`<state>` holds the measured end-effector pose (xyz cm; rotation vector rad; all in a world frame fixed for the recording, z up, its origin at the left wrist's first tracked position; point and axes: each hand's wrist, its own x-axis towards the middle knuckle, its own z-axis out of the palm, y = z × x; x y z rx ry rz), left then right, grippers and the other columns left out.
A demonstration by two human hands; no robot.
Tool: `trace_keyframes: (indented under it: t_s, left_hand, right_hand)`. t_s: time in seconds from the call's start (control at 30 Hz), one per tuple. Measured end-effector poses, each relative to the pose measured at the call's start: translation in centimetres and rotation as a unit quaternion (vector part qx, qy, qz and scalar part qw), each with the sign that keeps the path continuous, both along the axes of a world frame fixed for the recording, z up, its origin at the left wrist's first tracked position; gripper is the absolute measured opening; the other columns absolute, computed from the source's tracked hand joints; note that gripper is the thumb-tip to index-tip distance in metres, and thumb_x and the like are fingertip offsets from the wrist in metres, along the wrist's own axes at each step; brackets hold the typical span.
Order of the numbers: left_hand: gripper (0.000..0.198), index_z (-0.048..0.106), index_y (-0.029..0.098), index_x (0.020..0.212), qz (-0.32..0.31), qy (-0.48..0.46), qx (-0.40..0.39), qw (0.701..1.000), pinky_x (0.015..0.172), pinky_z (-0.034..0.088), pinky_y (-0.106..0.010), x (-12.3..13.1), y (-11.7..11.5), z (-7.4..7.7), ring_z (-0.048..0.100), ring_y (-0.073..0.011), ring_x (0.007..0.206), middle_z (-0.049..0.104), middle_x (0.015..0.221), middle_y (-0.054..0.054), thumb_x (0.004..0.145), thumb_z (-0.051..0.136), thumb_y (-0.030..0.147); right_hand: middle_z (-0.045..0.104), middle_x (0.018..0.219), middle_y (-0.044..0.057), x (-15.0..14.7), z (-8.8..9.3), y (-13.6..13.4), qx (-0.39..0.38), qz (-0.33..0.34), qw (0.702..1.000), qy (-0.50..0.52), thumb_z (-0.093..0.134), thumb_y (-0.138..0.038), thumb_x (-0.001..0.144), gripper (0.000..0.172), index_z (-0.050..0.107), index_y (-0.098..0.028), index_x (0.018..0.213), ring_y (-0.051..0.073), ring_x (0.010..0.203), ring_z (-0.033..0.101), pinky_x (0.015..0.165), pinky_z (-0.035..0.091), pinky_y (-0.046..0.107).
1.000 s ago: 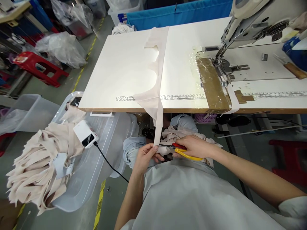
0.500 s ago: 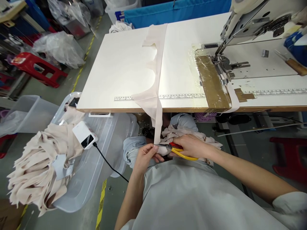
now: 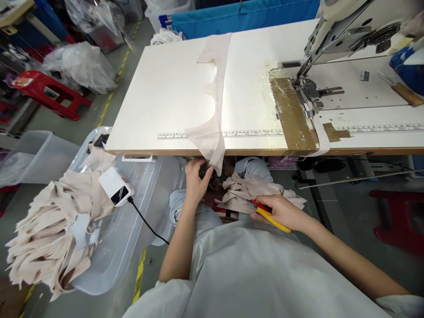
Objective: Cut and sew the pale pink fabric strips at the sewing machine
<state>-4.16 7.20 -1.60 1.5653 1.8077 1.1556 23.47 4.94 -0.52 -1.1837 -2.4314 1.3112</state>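
Two hands are counted, a left hand (image 3: 195, 182) and a right hand (image 3: 283, 212). One pair of scissors (image 3: 270, 215), one sewing machine (image 3: 341, 31) and one table (image 3: 165, 97) are seen. Two rulers are printed on the table, a left ruler (image 3: 251, 132) and a right ruler (image 3: 380, 128). Cloth is found in three lots: one strip (image 3: 212, 88), one lap pile (image 3: 251, 187) and one heap (image 3: 49, 238). Two bins are counted, a near bin (image 3: 132, 229) and a far bin (image 3: 43, 154), and two stools, a left stool (image 3: 49, 90) and a right stool (image 3: 400, 221). One white device (image 3: 115, 185) is seen.

Garment workshop: industrial sewing machine (image 3: 334, 48) (w/ ruler-marked table (image 3: 172, 101)), fabric piles (image 3: 49, 234).
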Motion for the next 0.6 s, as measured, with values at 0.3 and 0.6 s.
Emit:
trace_keyframes:
  t_s: [0.3,0.6]
  left_hand:
    - [0.03,0.055,0.02,0.095,0.162,-0.133,-0.201,0.957,0.051,0.038,-0.027,-2.7,-6.6,-6.2,0.05,-0.0179,0.047,0.053,0.055,0.002,0.088,0.05,0.048]
    - [0.046,0.062,0.021,0.116,-0.024,-0.343,-0.271,0.899,0.069,0.054,-0.033,-1.0,-11.5,-0.2,0.069,-0.0251,0.086,0.071,0.099,-0.011,0.086,0.059,0.056]
  right_hand:
    - [0.045,0.06,-0.001,1.4,-0.4,0.3,-0.002,-0.034,0.999,0.012,0.042,-0.076,0.092,0.061,0.037,-0.021,0.067,0.015,0.055,0.04,0.053,0.028,0.025]
    - [0.046,0.063,0.0,-1.3,-0.1,0.8,-0.053,0.011,0.998,0.012,0.043,-0.074,0.091,0.057,0.04,-0.021,0.069,0.016,0.057,0.043,0.054,0.028,0.026]
